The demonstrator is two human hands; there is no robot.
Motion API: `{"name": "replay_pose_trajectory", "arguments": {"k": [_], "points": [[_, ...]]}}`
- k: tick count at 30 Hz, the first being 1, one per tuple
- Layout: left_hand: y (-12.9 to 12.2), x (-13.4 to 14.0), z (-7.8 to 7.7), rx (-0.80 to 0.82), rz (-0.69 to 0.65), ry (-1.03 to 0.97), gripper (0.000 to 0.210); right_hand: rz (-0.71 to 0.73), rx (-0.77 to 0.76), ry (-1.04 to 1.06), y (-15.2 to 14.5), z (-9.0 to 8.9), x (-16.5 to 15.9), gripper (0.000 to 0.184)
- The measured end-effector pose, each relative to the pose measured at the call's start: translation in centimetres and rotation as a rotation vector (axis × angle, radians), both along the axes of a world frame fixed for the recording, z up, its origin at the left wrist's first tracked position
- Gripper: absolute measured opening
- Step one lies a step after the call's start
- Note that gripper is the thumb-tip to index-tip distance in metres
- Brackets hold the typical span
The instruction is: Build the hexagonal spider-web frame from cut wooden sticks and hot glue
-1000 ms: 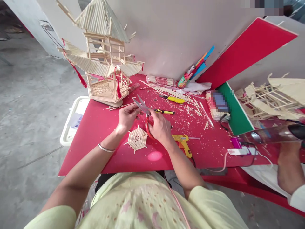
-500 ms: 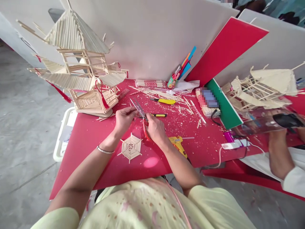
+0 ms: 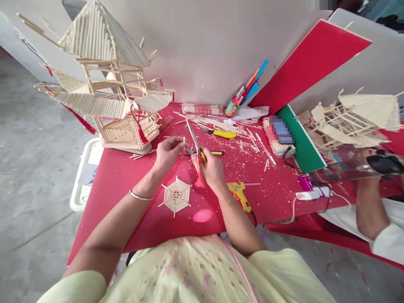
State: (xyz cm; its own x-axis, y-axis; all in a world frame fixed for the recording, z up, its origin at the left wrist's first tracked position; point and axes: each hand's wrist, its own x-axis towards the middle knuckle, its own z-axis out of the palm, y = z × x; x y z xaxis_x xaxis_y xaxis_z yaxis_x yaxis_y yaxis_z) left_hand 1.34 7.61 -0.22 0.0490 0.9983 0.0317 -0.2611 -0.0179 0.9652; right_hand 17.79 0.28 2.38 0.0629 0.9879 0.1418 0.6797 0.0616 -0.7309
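At the centre of the frame the right hand (image 3: 212, 168) grips red-handled scissors (image 3: 196, 152), blades pointing up and nearly closed. The left hand (image 3: 167, 152) pinches a thin stick (image 3: 184, 145) just beside the blades — fingers closed on it. A hexagonal stick web (image 3: 176, 196) lies just below.

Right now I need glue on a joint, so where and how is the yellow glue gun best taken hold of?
Grip the yellow glue gun by its handle, the end nearer the person where the cord leaves. It lies flat on the red table just right of the right hand, so come from above; its nozzle points away.
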Motion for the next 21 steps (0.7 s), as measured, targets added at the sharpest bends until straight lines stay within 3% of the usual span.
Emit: {"name": "replay_pose_trajectory", "arguments": {"k": [4,7,14,21], "points": [[-0.4,0.0,1.1,-0.121,-0.173,-0.234,0.035,0.001,0.008,0.568,0.8,-0.6,-0.7,0.050],[-0.9,0.1,1.5,-0.179,-0.260,-0.336,0.032,-0.052,-0.001,0.789,1.8,-0.6,-1.3,0.052],[-1.4,0.5,1.4,-0.176,-0.269,-0.408,0.031,-0.051,-0.074,0.984,2.6,-0.2,-1.5,0.054],[-1.4,0.7,0.8,-0.178,-0.239,-0.413,0.028,-0.019,-0.139,0.976,2.8,-1.1,-0.9,0.064]]}}
